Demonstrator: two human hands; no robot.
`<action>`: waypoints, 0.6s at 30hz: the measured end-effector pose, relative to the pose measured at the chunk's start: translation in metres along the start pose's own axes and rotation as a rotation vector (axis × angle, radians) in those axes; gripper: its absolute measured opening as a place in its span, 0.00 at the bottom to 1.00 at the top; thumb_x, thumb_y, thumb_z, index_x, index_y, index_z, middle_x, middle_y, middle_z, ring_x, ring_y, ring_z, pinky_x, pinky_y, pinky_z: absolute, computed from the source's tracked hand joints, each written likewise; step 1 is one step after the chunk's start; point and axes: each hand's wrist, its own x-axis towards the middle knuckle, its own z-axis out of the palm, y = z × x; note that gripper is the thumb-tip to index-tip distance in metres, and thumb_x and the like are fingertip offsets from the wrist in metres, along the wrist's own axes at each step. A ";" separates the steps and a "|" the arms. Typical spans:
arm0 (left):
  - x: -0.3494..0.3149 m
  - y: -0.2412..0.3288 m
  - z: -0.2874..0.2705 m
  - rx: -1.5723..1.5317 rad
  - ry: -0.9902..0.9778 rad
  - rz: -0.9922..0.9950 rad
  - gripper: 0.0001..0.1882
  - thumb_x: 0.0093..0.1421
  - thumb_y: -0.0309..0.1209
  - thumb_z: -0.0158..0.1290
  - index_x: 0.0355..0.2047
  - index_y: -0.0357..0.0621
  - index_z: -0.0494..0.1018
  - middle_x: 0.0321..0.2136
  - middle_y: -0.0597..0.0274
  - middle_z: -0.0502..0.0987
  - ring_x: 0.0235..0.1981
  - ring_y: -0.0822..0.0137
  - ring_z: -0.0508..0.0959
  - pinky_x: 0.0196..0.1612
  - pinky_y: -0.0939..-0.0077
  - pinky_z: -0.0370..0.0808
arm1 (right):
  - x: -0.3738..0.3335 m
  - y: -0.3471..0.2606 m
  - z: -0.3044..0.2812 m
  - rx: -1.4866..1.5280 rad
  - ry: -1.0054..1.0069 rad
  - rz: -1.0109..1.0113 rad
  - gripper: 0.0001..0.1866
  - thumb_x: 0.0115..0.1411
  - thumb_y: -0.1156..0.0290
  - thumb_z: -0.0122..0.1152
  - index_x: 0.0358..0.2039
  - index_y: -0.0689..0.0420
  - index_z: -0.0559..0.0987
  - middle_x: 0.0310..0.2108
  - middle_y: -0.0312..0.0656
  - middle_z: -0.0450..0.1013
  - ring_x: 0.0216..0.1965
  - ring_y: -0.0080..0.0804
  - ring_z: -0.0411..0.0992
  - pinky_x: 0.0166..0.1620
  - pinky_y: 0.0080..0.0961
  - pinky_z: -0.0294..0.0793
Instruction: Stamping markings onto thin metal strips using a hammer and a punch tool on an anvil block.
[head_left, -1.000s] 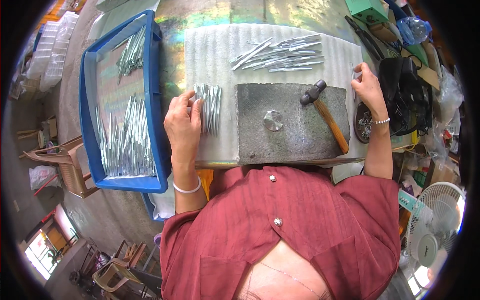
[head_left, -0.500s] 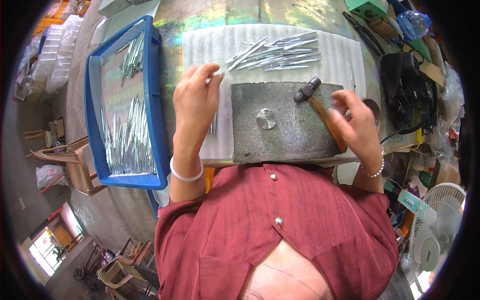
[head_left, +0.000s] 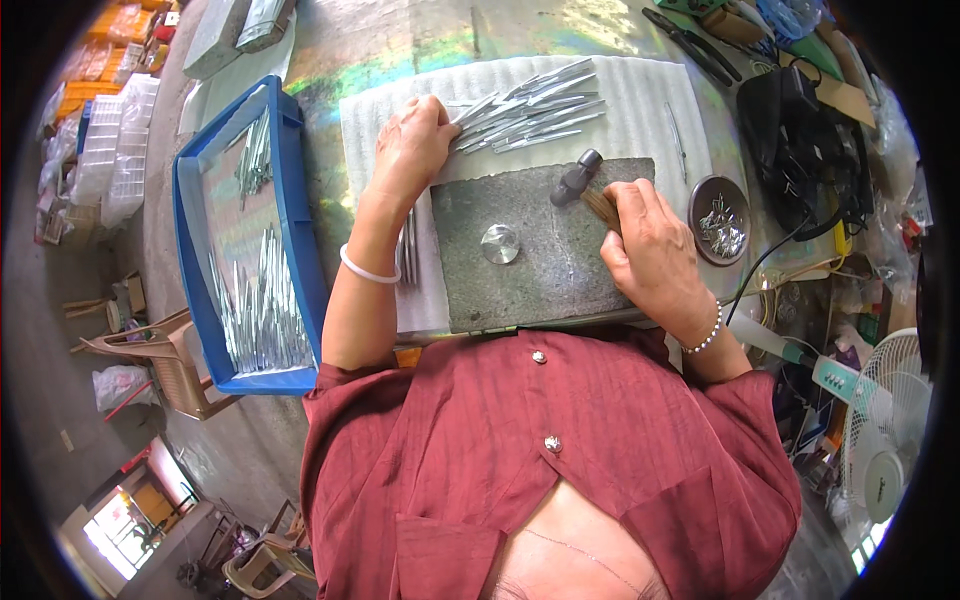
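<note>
My left hand (head_left: 412, 145) reaches the left end of a pile of slim silvery metal strips (head_left: 535, 108) on white foam sheeting. Its fingers are pinched together on the end of a strip; the exact grip is partly hidden. My right hand (head_left: 655, 250) is closed around the wooden handle of a hammer (head_left: 577, 178), whose dark head rests over a dark grey pad (head_left: 470, 285). The hand hides the handle's lower part. Left of the hammer, a round shiny metal disc (head_left: 500, 243) sits on the pad. A few strips (head_left: 408, 250) lie beside my left wrist.
A blue tray (head_left: 303, 255) with two bunches of strips stands at the left. On the right are a round dish of small metal parts (head_left: 720, 222), a single strip (head_left: 677, 140), a black bag (head_left: 775, 130) with a cable, and pliers (head_left: 690, 45).
My left hand has moved forward to the pile of strips, its fingers closing on an end. My right hand has come onto the hammer's handle. The view has shifted, showing the dish fully.
</note>
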 end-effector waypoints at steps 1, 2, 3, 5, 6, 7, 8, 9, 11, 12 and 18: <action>-0.002 0.002 -0.002 0.008 0.045 0.022 0.09 0.53 0.34 0.55 0.27 0.40 0.72 0.30 0.50 0.76 0.36 0.49 0.75 0.41 0.59 0.70 | 0.001 0.001 -0.002 0.027 -0.019 0.026 0.18 0.48 0.78 0.54 0.42 0.61 0.67 0.36 0.49 0.65 0.37 0.47 0.69 0.41 0.38 0.69; -0.005 0.004 -0.005 0.007 0.042 0.027 0.09 0.53 0.34 0.55 0.27 0.40 0.72 0.30 0.50 0.76 0.36 0.49 0.75 0.41 0.59 0.70 | 0.001 0.003 -0.004 0.052 -0.039 0.051 0.17 0.48 0.78 0.54 0.40 0.61 0.66 0.37 0.49 0.65 0.37 0.46 0.69 0.40 0.39 0.70; -0.009 0.006 -0.009 0.001 0.113 0.011 0.09 0.54 0.33 0.55 0.27 0.41 0.72 0.28 0.50 0.76 0.34 0.48 0.76 0.39 0.59 0.70 | 0.001 0.005 -0.005 0.050 -0.037 0.057 0.17 0.48 0.78 0.54 0.40 0.61 0.66 0.37 0.49 0.65 0.37 0.46 0.69 0.40 0.39 0.70; -0.017 0.017 -0.021 -0.072 0.267 0.057 0.08 0.55 0.33 0.54 0.27 0.40 0.72 0.24 0.50 0.76 0.26 0.49 0.77 0.32 0.60 0.72 | -0.003 0.015 -0.010 0.259 -0.029 0.097 0.17 0.49 0.79 0.51 0.41 0.61 0.66 0.38 0.51 0.66 0.36 0.48 0.70 0.40 0.39 0.70; -0.026 0.025 -0.031 -0.118 0.311 0.033 0.07 0.55 0.32 0.55 0.27 0.40 0.73 0.24 0.50 0.76 0.26 0.53 0.77 0.31 0.64 0.72 | -0.005 0.021 -0.015 0.243 -0.026 0.116 0.17 0.49 0.79 0.51 0.41 0.61 0.66 0.38 0.51 0.66 0.36 0.48 0.70 0.40 0.39 0.70; -0.036 0.031 -0.039 -0.181 0.394 0.054 0.07 0.54 0.29 0.56 0.28 0.39 0.73 0.24 0.52 0.77 0.25 0.61 0.78 0.32 0.71 0.73 | -0.007 0.028 -0.021 0.278 0.023 0.179 0.14 0.50 0.78 0.52 0.39 0.61 0.68 0.34 0.50 0.68 0.34 0.45 0.71 0.38 0.36 0.70; -0.046 0.038 -0.046 -0.295 0.394 0.017 0.05 0.54 0.26 0.56 0.30 0.37 0.74 0.23 0.57 0.77 0.25 0.70 0.77 0.33 0.77 0.73 | -0.010 0.036 -0.026 0.312 0.074 0.244 0.11 0.51 0.77 0.53 0.38 0.62 0.70 0.31 0.49 0.69 0.31 0.43 0.72 0.36 0.33 0.70; -0.057 0.044 -0.052 -0.396 0.396 0.000 0.05 0.55 0.25 0.56 0.30 0.36 0.74 0.23 0.61 0.77 0.26 0.76 0.75 0.33 0.81 0.72 | -0.012 0.046 -0.032 0.347 0.128 0.308 0.09 0.53 0.76 0.53 0.36 0.62 0.71 0.28 0.49 0.71 0.28 0.40 0.72 0.34 0.31 0.70; -0.077 0.046 -0.059 -0.530 0.351 -0.043 0.05 0.56 0.24 0.56 0.31 0.35 0.73 0.26 0.64 0.75 0.28 0.78 0.73 0.35 0.82 0.72 | -0.023 0.078 -0.038 0.309 0.242 0.367 0.09 0.54 0.73 0.57 0.36 0.63 0.74 0.24 0.45 0.72 0.26 0.22 0.71 0.31 0.22 0.69; -0.086 0.048 -0.058 -0.608 0.333 -0.077 0.05 0.56 0.23 0.56 0.31 0.35 0.73 0.26 0.65 0.75 0.28 0.78 0.73 0.35 0.84 0.71 | -0.028 0.090 -0.047 0.291 0.228 0.449 0.10 0.54 0.73 0.57 0.36 0.63 0.75 0.25 0.44 0.73 0.27 0.22 0.72 0.32 0.22 0.69; -0.123 0.056 -0.055 -0.748 0.211 -0.117 0.05 0.54 0.19 0.57 0.31 0.35 0.73 0.26 0.69 0.73 0.28 0.81 0.71 0.33 0.87 0.69 | -0.055 0.140 -0.052 0.192 0.176 0.571 0.12 0.52 0.72 0.60 0.36 0.63 0.75 0.27 0.45 0.75 0.29 0.27 0.75 0.34 0.23 0.71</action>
